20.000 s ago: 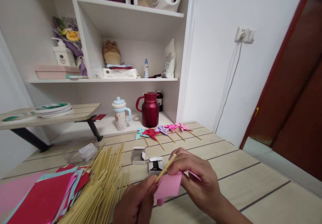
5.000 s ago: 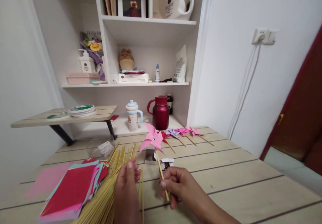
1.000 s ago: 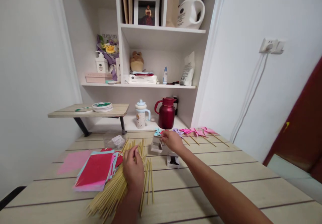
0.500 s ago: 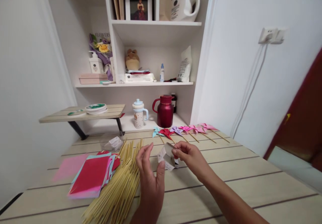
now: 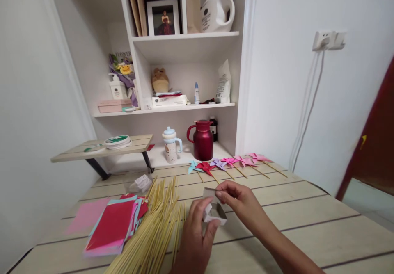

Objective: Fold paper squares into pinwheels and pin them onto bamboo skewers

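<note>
White small box [image 5: 215, 215] sits between both hands: left hand [image 5: 197, 237] pinches it, right hand [image 5: 243, 202] grips its lid

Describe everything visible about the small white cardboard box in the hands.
The small white cardboard box is a shallow open carton with its lid flap raised at the back; the flap looks grey on its inner face. It is held just above the pale wooden plank table, slightly tilted. The left hand grips its near left side with thumb and fingers, while the right hand pinches the flap's top edge. Its contents cannot be made out. A pile of bamboo sticks lies to its left.
</note>
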The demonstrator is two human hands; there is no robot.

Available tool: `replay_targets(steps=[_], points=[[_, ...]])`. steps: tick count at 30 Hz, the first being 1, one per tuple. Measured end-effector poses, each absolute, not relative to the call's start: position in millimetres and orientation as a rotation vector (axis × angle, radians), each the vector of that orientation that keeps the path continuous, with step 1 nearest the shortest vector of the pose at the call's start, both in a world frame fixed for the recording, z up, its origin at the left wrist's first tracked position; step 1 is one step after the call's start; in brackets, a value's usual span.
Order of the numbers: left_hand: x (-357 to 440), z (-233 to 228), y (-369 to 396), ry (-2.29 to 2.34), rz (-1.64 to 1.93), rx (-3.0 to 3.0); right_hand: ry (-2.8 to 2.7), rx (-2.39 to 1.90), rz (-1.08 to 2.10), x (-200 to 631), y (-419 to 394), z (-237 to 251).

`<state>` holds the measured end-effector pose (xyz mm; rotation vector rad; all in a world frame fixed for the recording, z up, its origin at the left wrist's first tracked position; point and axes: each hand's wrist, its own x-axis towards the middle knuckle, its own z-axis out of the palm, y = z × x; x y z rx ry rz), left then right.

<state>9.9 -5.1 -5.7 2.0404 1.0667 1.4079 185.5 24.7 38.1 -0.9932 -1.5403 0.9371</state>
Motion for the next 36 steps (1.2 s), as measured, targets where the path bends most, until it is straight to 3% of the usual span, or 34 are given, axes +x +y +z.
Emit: replay_targets(steps=[15, 22, 28, 36], points=[[15.1, -5.2, -8.2, 1.099, 1.532, 1.892, -1.418, -0.982, 0.921, 177.6, 18.0, 39.5], [18.9, -9.4, 1.9, 0.943, 1.617, 1.361, -1.407, -0.722, 1.01, 175.7, 9.8, 42.1], [12.3, 1.7, 4.5, 0.92, 1.771, 1.246, -1.794, -0.821, 0.76, 167.8, 0.6, 45.3], [12.5, 2.3, -0.5, 0.957, 1.741, 1.316, -1.772, -0.869, 0.679, 167.4, 2.3, 41.7]])
